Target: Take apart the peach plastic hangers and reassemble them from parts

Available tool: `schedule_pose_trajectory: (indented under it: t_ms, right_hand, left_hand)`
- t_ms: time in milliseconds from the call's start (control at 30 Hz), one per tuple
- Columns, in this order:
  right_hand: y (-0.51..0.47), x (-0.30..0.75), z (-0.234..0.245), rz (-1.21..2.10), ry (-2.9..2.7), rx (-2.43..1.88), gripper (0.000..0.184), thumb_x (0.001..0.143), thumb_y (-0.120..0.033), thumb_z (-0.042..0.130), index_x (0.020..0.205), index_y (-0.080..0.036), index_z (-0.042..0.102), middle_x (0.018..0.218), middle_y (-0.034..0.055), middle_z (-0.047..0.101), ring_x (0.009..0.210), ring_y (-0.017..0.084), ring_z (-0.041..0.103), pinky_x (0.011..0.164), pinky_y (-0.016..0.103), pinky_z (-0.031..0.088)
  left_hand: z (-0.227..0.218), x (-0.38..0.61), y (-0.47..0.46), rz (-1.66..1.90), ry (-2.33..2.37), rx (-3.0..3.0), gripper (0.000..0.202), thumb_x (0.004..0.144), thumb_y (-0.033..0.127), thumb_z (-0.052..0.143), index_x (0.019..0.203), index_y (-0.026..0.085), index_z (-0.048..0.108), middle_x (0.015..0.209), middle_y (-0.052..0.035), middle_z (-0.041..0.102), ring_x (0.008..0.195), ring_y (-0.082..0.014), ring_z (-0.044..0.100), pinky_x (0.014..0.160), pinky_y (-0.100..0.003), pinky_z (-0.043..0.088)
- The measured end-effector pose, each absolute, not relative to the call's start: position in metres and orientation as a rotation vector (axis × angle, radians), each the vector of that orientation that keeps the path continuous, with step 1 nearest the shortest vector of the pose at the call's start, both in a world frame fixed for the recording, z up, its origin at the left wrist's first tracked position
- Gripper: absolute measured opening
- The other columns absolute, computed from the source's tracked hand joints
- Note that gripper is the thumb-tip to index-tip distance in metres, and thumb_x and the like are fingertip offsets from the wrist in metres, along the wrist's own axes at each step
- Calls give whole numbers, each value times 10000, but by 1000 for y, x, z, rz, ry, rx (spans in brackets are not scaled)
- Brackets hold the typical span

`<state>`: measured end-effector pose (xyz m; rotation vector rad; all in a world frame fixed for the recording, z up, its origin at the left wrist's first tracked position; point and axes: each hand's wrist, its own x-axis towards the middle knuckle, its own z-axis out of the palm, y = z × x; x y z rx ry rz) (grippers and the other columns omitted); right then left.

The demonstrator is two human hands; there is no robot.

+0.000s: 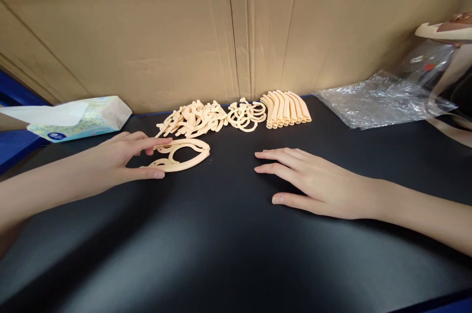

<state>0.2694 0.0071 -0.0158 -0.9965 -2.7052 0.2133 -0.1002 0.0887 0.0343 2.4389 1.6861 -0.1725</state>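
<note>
One frame (186,166) looks joined, on the bench (221,239) at my left hand (123,155), which is half open; I can't tell if it grips. My right hand (317,181) is open, holding nothing. Curvy bits (201,119), rings (248,129) and tubes (285,111) lie loose behind.

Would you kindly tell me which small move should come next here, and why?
Probably, the right hand should reach forward to the stack of curved pieces: that hand holds nothing and the stack lies beyond its fingertips, while the left hand has thumb and index finger at the looped cream piece.
</note>
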Motion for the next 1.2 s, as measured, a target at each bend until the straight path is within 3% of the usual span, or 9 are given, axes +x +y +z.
schedule_pose_trajectory:
  t_ms: [100, 300, 500, 600, 733, 967, 1200]
  right_hand:
    - [8, 269, -16, 212, -2702, -989, 503, 992, -473, 428, 1368, -155, 532, 1489, 152, 461, 1342, 280, 465, 1094, 495, 412]
    - [7, 270, -17, 215, -2698, -990, 503, 991, -471, 433, 1366, -152, 534, 1487, 158, 463, 1344, 284, 465, 1095, 500, 409]
    - [7, 270, -15, 236, -2701, -989, 502, 989, -468, 439, 1364, -149, 538, 1482, 162, 468, 1342, 288, 467, 1092, 509, 412]
    - [7, 270, -14, 250, -2698, -994, 500, 986, -471, 445, 1366, -159, 538, 1483, 159, 468, 1339, 290, 469, 1089, 515, 415]
    - [7, 269, -13, 242, -2697, -991, 494, 987, -458, 452, 1366, -152, 537, 1483, 162, 468, 1337, 289, 472, 1086, 510, 420]
    - [6, 269, -15, 227, -2705, -997, 501, 988, -465, 445, 1371, -153, 531, 1488, 160, 459, 1339, 286, 470, 1087, 504, 420]
    - [6, 270, -15, 214, -2703, -1001, 497, 989, -468, 442, 1370, -162, 530, 1491, 149, 460, 1340, 284, 468, 1089, 511, 417]
  left_hand:
    - [33, -101, 89, -173, 1681, 2442, 808, 684, 711, 491, 1384, 311, 537, 1034, -30, 588, 987, -256, 564, 877, -324, 424]
    - [32, -97, 90, -107, 1754, 2420, 899, 608, 747, 500, 1350, 244, 556, 1140, -53, 588, 1093, -288, 544, 966, -377, 417]
    - [28, -95, 92, 53, 1789, 2491, 900, 672, 831, 394, 1298, 208, 566, 1258, -73, 568, 1177, -300, 521, 1028, -403, 392]
    - [23, -89, 92, 220, 1805, 2646, 807, 808, 764, 272, 1229, 162, 608, 1261, -112, 579, 1226, -309, 477, 1082, -438, 322]
    - [15, -83, 92, 352, 1743, 2887, 698, 931, 608, 199, 1131, 109, 644, 1186, -151, 627, 1193, -309, 497, 1055, -444, 327]
    - [8, -80, 89, 296, 1769, 2779, 629, 944, 576, 244, 1169, 157, 656, 1242, -116, 634, 1214, -311, 500, 1050, -473, 345]
    - [10, -80, 87, 276, 1859, 2786, 651, 941, 554, 216, 1216, 137, 634, 1318, -138, 584, 1240, -331, 495, 1038, -480, 369]
